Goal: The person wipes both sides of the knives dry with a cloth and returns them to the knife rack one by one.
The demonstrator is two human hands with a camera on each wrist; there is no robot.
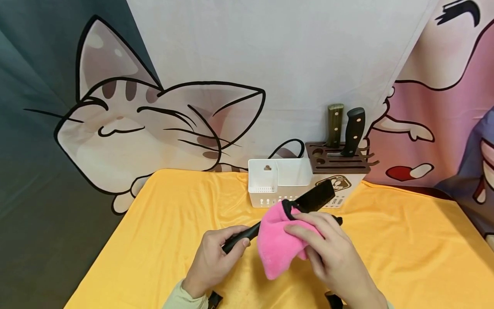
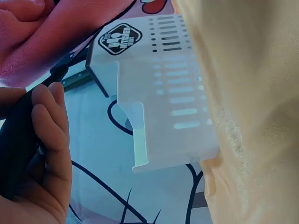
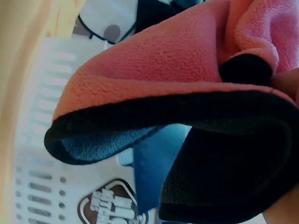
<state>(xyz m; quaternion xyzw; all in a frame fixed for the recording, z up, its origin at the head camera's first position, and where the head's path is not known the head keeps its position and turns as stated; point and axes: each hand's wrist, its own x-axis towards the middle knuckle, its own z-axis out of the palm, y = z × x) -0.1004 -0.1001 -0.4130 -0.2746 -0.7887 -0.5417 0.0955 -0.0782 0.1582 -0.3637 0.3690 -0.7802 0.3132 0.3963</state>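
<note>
My left hand [image 1: 216, 253] grips the black handle of a knife [image 1: 314, 197], whose broad, square-ended dark blade slants up to the right. A plush pink cloth [image 1: 279, 244] with black edging drapes over the middle of the knife, hiding where handle and blade meet. My right hand [image 1: 328, 246] holds the cloth in bent fingers beside the blade. In the right wrist view the black-trimmed edge of the cloth [image 3: 154, 70] hangs folded, and part of the blade [image 3: 156, 168] shows beneath it. The left wrist view has the handle [image 2: 18, 135] lying across my curled fingers.
Behind the hands stands a white perforated rack [image 1: 266, 193] with a brown slotted top [image 1: 335, 165]. A green-handled knife [image 1: 335, 124] and a black-handled knife [image 1: 354, 131] stand in it. A yellow cloth [image 1: 185, 201] covers the table; a cartoon-printed curtain [image 1: 289, 64] hangs behind.
</note>
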